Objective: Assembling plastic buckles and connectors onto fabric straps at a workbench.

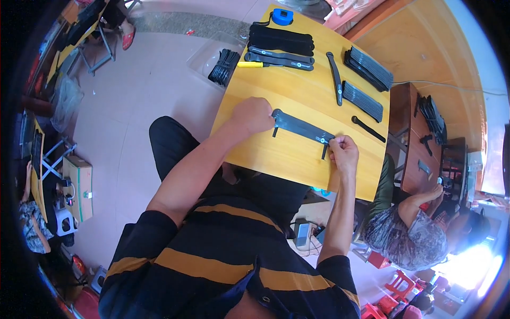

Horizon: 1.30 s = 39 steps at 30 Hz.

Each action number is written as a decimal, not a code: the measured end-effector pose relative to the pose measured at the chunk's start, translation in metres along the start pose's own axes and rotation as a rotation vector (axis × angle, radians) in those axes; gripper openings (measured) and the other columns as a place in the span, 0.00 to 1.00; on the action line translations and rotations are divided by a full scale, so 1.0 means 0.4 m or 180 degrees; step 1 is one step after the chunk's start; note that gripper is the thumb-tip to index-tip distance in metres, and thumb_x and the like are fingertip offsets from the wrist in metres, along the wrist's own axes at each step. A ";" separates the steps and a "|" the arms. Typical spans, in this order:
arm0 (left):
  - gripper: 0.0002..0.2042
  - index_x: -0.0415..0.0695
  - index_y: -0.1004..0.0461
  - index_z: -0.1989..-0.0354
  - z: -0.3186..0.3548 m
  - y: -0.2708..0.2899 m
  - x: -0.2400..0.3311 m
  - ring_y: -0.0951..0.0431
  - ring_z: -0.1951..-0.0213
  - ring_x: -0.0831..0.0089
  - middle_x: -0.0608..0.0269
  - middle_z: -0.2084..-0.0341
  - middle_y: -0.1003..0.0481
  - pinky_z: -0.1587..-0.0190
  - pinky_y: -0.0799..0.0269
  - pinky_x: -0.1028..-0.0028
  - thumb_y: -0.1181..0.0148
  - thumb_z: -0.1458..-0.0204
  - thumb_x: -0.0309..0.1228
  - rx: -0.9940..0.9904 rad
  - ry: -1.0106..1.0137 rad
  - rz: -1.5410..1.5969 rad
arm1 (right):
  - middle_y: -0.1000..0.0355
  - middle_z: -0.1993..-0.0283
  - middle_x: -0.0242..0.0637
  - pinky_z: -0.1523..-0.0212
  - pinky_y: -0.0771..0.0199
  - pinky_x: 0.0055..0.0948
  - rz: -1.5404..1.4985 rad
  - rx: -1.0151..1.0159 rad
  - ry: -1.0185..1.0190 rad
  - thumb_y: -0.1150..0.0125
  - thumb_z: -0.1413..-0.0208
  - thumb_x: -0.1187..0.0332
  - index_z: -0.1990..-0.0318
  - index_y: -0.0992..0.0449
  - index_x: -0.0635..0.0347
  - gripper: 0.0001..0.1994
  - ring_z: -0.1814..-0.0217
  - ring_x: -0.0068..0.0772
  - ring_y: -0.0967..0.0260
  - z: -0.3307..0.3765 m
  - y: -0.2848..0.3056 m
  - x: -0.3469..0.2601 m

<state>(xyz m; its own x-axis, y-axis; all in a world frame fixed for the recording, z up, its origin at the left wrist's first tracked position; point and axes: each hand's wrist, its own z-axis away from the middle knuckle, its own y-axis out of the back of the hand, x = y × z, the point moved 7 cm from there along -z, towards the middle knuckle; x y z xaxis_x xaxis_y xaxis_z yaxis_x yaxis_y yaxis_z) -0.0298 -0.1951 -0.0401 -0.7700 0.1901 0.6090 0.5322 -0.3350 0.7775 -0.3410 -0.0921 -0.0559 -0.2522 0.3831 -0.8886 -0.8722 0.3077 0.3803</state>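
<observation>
A long flat black strap piece (302,128) lies across the yellow wooden table (287,95), slanting from upper left to lower right. My left hand (253,115) is closed on its left end, fingers curled over it. My right hand (343,152) pinches its right end, where a thin black tab hangs down. Both forearms come in from the lower edge over my striped black and yellow shirt.
Stacks of similar black straps (281,40) (367,67) (362,100) lie at the table's far side, with a blue tape measure (282,16), a yellow-handled tool (249,64) and single straps (335,77) (367,128). A clear bin of straps (223,65) stands left. Another person (414,228) sits at right.
</observation>
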 end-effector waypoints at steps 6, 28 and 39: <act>0.11 0.43 0.17 0.78 -0.019 0.012 0.002 0.17 0.70 0.52 0.49 0.77 0.19 0.62 0.22 0.58 0.34 0.54 0.38 -0.0643 0.0203 -0.0063 | 0.28 0.78 0.27 0.81 0.35 0.19 0.0269 0.0016 -0.0092 0.32 0.41 0.71 0.68 0.25 0.59 0.07 0.82 0.16 0.34 0.002 0.004 -0.012; 0.11 0.44 0.20 0.73 -0.020 0.109 0.034 0.17 0.69 0.53 0.53 0.75 0.19 0.65 0.24 0.56 0.41 0.44 0.37 0.0658 -0.0560 0.0342 | 0.26 0.55 0.50 0.48 0.27 0.48 0.1803 0.1220 0.2428 0.37 0.41 0.72 0.54 0.24 0.64 0.10 0.51 0.56 0.27 0.065 -0.029 -0.240; 0.06 0.46 0.23 0.63 -0.089 -0.023 0.181 0.23 0.58 0.54 0.57 0.64 0.24 0.58 0.24 0.57 0.42 0.49 0.26 0.1543 -0.1752 -0.0390 | 0.37 0.34 0.54 0.30 0.42 0.58 0.1940 0.0931 0.2981 0.42 0.44 0.79 0.36 0.32 0.60 0.26 0.29 0.58 0.41 -0.004 -0.277 -0.274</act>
<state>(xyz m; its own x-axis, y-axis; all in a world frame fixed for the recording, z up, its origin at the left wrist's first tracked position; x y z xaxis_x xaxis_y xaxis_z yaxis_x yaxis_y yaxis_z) -0.1029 -0.2113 -0.0089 -0.6141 0.6775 0.4048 0.6474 0.1391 0.7493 -0.2172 -0.1696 -0.0009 -0.9167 -0.2210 -0.3328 -0.3993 0.5307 0.7476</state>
